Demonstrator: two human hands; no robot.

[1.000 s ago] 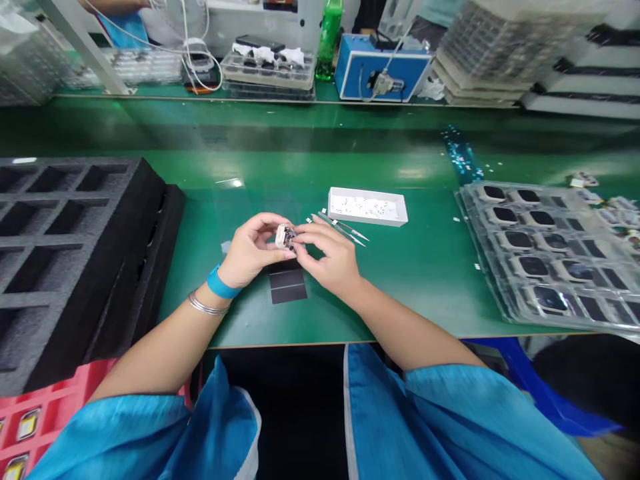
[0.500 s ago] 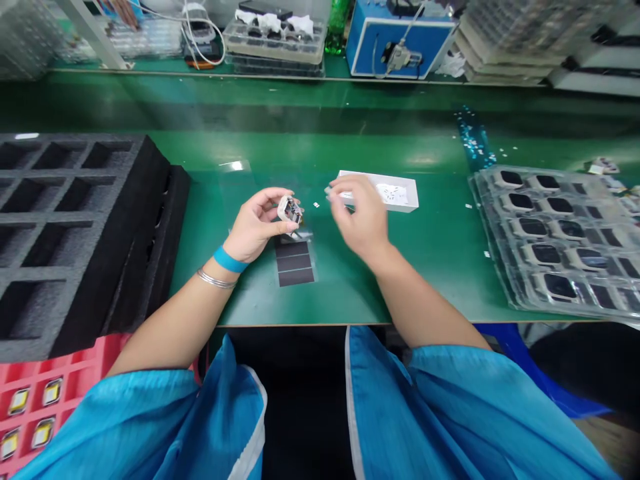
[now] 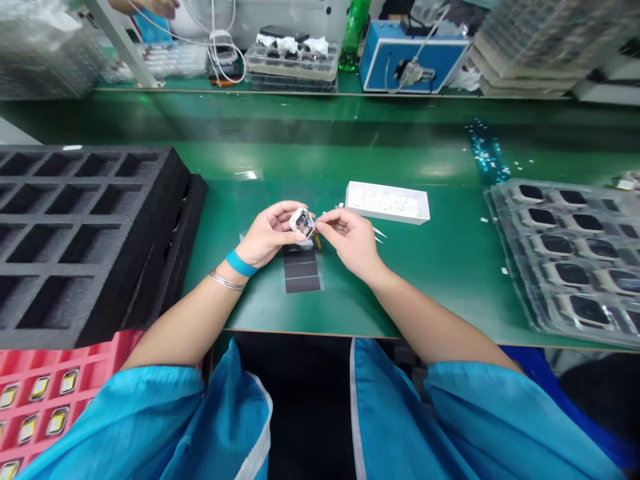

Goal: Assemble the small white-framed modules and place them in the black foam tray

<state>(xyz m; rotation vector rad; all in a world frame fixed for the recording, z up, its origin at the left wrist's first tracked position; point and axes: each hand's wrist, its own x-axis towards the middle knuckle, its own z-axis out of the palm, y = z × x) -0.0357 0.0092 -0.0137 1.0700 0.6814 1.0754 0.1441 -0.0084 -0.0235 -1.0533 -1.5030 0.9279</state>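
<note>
My left hand (image 3: 270, 230) is closed round the rim of a small white smartwatch case (image 3: 303, 223), its open side up with the inner parts showing. At the case's right edge, my right hand (image 3: 353, 243) pinches with thumb and forefinger; any tiny piece between them is too small to make out. Two thin pointed tips, apparently of tweezers (image 3: 380, 235) tucked in that hand, jut out to the right of its knuckles. Below the case lies a clear sheet with dark rectangular strips (image 3: 303, 272). A white box (image 3: 426, 207) with tiny pieces inside stands just beyond my right hand.
Black foam trays (image 3: 95, 267) are stacked at left, above a pink tray (image 3: 90, 360) of small parts. Clear trays of watch cases (image 3: 520, 267) lie at right. A blue machine (image 3: 375, 60) and a green bottle (image 3: 353, 33) stand on the back shelf. Another person's hand (image 3: 163, 7) shows at top left.
My right hand has come from the white box down and left to the watch case. The left hand still holds the case. The whole view has shifted slightly.
</note>
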